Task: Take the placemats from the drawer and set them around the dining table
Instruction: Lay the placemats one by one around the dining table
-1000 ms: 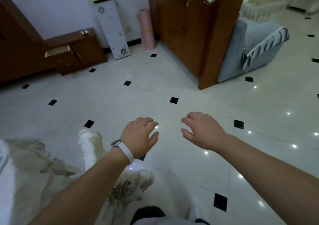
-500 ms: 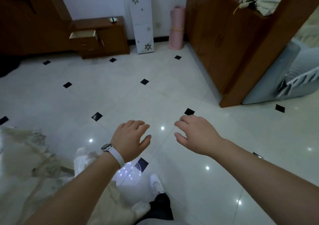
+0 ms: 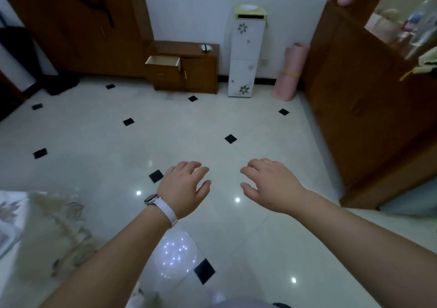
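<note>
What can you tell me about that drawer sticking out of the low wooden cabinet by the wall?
The drawer sits at the upper left of a low brown wooden cabinet against the white wall, across the tiled floor. It is pulled out, showing pale inner walls. Its contents cannot be made out from here. Nothing touches it: the left hand and the right hand hover empty, well short of it.

Both arms are stretched out front, left hand (image 3: 183, 188) and right hand (image 3: 269, 184) held palm-down, fingers loosely curled, nothing gripped.
</note>
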A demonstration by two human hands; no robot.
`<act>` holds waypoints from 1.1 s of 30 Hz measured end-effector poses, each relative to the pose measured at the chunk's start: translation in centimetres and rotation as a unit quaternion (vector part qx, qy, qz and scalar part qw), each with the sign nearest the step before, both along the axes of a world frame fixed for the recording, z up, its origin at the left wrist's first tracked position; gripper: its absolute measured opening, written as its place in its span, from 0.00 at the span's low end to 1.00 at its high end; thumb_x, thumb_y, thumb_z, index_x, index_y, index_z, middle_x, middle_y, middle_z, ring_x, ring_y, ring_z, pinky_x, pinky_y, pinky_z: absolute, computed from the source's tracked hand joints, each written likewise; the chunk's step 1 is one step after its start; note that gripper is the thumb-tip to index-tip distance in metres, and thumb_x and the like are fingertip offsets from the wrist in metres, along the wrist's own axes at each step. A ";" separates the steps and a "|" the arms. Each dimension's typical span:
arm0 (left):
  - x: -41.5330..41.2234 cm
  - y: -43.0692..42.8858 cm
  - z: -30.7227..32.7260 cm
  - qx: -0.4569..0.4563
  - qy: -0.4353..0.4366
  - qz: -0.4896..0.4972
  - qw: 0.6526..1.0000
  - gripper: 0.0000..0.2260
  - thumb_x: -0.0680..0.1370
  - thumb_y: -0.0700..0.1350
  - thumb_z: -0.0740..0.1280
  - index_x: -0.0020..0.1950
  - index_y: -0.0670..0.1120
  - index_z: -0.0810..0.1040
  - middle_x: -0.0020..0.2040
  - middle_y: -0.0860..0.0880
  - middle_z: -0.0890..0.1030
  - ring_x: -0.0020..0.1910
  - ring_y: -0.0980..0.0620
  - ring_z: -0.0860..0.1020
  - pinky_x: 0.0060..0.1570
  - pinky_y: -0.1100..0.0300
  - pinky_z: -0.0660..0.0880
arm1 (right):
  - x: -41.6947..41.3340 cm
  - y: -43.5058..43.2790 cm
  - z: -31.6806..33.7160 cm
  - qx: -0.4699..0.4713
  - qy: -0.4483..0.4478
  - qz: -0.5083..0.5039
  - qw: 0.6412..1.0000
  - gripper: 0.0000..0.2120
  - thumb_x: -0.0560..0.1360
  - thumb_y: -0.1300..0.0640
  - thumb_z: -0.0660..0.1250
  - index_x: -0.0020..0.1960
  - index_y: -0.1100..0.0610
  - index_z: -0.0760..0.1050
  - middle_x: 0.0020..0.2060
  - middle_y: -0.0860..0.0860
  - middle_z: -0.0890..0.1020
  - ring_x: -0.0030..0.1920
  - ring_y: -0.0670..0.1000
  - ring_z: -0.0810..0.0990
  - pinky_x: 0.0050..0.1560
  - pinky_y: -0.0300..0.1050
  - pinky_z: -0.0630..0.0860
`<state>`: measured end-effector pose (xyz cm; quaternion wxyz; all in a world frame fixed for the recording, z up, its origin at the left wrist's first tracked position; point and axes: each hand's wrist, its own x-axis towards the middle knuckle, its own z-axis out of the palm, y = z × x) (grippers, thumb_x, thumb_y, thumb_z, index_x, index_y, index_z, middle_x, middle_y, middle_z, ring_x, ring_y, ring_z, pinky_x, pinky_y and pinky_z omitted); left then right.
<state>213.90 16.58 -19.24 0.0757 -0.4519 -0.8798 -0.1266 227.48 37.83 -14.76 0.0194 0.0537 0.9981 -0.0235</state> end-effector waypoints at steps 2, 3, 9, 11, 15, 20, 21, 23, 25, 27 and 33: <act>-2.2 -1.0 0.1 0.010 -0.008 0.041 0.999 0.17 0.76 0.55 0.60 0.57 0.47 0.81 0.54 0.46 0.82 0.51 0.42 0.80 0.47 0.50 0.77 | -3.4 0.0 0.1 -0.010 0.001 0.025 1.000 0.31 0.74 0.39 0.44 0.61 0.54 0.77 0.53 0.51 0.79 0.52 0.55 0.77 0.51 0.49 0.72; -3.2 -1.5 0.1 0.014 -0.007 0.061 0.998 0.18 0.76 0.55 0.60 0.57 0.47 0.81 0.54 0.46 0.82 0.50 0.42 0.80 0.47 0.50 0.77 | -5.1 0.1 0.0 -0.013 0.002 0.039 0.999 0.32 0.74 0.38 0.44 0.62 0.53 0.76 0.54 0.50 0.79 0.52 0.55 0.76 0.52 0.49 0.72; -8.0 -4.0 -0.1 -0.001 0.006 0.159 0.987 0.17 0.75 0.54 0.60 0.57 0.48 0.81 0.52 0.46 0.83 0.49 0.43 0.80 0.45 0.52 0.76 | -15.3 0.5 -1.7 -0.056 0.020 0.124 0.990 0.21 0.78 0.43 0.58 0.64 0.53 0.75 0.56 0.50 0.78 0.56 0.55 0.76 0.55 0.50 0.72; -9.7 -4.4 -0.3 -0.005 0.016 0.194 0.981 0.16 0.75 0.54 0.62 0.55 0.48 0.81 0.51 0.47 0.83 0.49 0.43 0.80 0.45 0.52 0.77 | -19.0 0.6 -2.2 -0.062 0.023 0.163 0.984 0.21 0.78 0.44 0.58 0.64 0.53 0.76 0.56 0.50 0.79 0.56 0.55 0.77 0.54 0.49 0.72; -13.7 -4.4 -0.3 -0.036 0.002 0.276 0.960 0.17 0.74 0.55 0.61 0.56 0.48 0.81 0.52 0.47 0.82 0.50 0.42 0.80 0.46 0.50 0.77 | -27.1 1.5 -2.5 -0.053 0.017 0.239 0.969 0.20 0.79 0.44 0.58 0.65 0.52 0.74 0.58 0.49 0.78 0.57 0.54 0.75 0.55 0.49 0.71; -17.6 -3.4 0.5 -0.074 0.005 0.351 0.933 0.18 0.74 0.56 0.60 0.55 0.48 0.81 0.53 0.46 0.83 0.50 0.42 0.80 0.47 0.51 0.76 | -35.7 3.4 -2.1 -0.045 0.007 0.315 0.948 0.19 0.80 0.44 0.56 0.63 0.53 0.75 0.56 0.50 0.78 0.56 0.54 0.76 0.55 0.51 0.73; -18.4 -3.4 0.7 -0.076 0.003 0.370 0.926 0.18 0.74 0.56 0.60 0.55 0.48 0.81 0.53 0.46 0.83 0.50 0.42 0.80 0.47 0.51 0.76 | -37.2 3.5 -2.1 -0.044 0.006 0.331 0.943 0.19 0.79 0.44 0.56 0.62 0.54 0.75 0.56 0.50 0.78 0.55 0.54 0.76 0.54 0.51 0.74; -19.6 -3.3 0.8 -0.070 -0.002 0.399 0.914 0.18 0.74 0.55 0.61 0.56 0.47 0.81 0.54 0.46 0.82 0.50 0.42 0.80 0.48 0.50 0.76 | -40.1 3.3 -2.3 -0.040 0.000 0.359 0.933 0.21 0.78 0.44 0.54 0.61 0.54 0.76 0.54 0.51 0.78 0.53 0.55 0.76 0.51 0.51 0.74; -20.0 -3.7 1.0 -0.068 0.000 0.417 0.906 0.17 0.74 0.55 0.62 0.55 0.47 0.81 0.53 0.46 0.82 0.49 0.42 0.80 0.47 0.52 0.76 | -42.3 2.3 -2.3 -0.047 -0.011 0.381 0.923 0.21 0.78 0.43 0.54 0.61 0.54 0.76 0.54 0.51 0.78 0.53 0.56 0.76 0.51 0.51 0.74; -19.9 -5.0 1.1 -0.075 0.003 0.443 0.893 0.16 0.74 0.54 0.62 0.53 0.47 0.81 0.51 0.47 0.82 0.48 0.43 0.80 0.45 0.53 0.74 | -44.1 0.2 -2.3 -0.059 -0.019 0.415 0.908 0.20 0.79 0.44 0.56 0.62 0.53 0.75 0.55 0.51 0.78 0.54 0.55 0.76 0.53 0.50 0.73; -20.2 -12.1 0.5 -0.068 -0.034 0.524 0.848 0.18 0.74 0.53 0.60 0.54 0.45 0.81 0.51 0.44 0.82 0.48 0.41 0.80 0.45 0.52 0.78 | -49.1 -9.3 -2.5 -0.063 -0.036 0.504 0.861 0.24 0.77 0.41 0.52 0.61 0.54 0.77 0.54 0.51 0.79 0.53 0.56 0.77 0.51 0.50 0.73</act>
